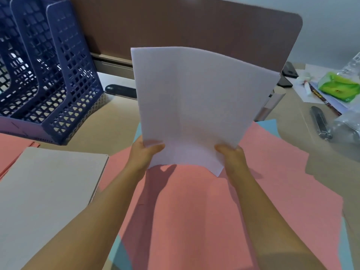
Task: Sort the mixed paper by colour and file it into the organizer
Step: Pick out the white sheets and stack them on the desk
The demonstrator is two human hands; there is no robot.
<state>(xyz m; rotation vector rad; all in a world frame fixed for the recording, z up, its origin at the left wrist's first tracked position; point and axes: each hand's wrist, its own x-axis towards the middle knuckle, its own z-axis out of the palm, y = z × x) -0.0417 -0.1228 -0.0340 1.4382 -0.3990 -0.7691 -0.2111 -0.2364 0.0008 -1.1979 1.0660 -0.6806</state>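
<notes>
I hold a sheaf of white paper point(196, 106) upright above the desk. My left hand point(145, 152) grips its lower left corner and my right hand point(232, 156) grips its lower right corner. Under my arms lies a spread of pink sheets point(194, 211), with blue paper point(269, 125) peeking out at its edges. A neat white stack point(42, 191) lies at the left, with more pink paper point(11, 151) beyond it. The dark blue mesh organizer point(58, 78) stands at the back left, its slots showing no coloured paper.
A brown partition point(175, 26) runs along the back of the desk. At the right are a green packet point(339, 87), a black stapler point(320, 123), clear plastic wrap point(348, 125) and loose papers. A dark flat device point(120, 90) lies behind the held sheets.
</notes>
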